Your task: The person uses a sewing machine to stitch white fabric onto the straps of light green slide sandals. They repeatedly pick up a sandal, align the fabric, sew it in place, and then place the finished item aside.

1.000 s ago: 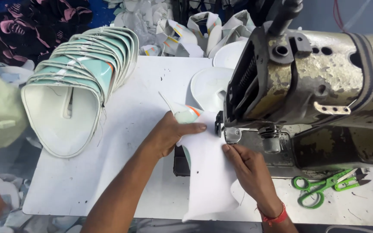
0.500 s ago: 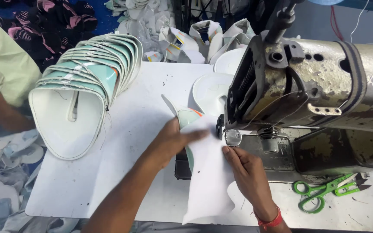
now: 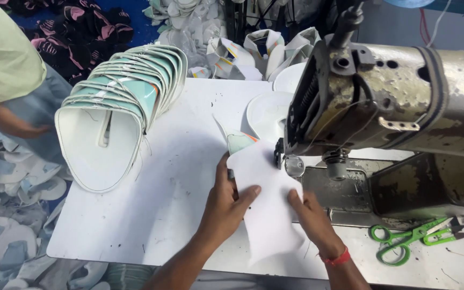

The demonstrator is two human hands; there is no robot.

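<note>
The white fabric piece (image 3: 267,207) lies at lower centre of the frame, its top edge at the sewing machine's (image 3: 393,113) presser foot. The left hand (image 3: 229,201) pins its left edge, fingers spread flat, grasping nothing; the right hand (image 3: 310,215) presses its right side the same way. The step looks like feeding the piece under the needle; next calls for steady, even guiding. Green scissors (image 3: 409,239) lie lower right, stacked pieces (image 3: 116,107) upper left on the worktop (image 3: 178,177).

I see a sewing machine (image 3: 404,102) of worn metal, its paint chipped and dull; the white cloth piece (image 3: 267,209) looks soft and matt; the table (image 3: 178,188) is smooth white. The scissors (image 3: 412,239) have glossy green plastic handles.
</note>
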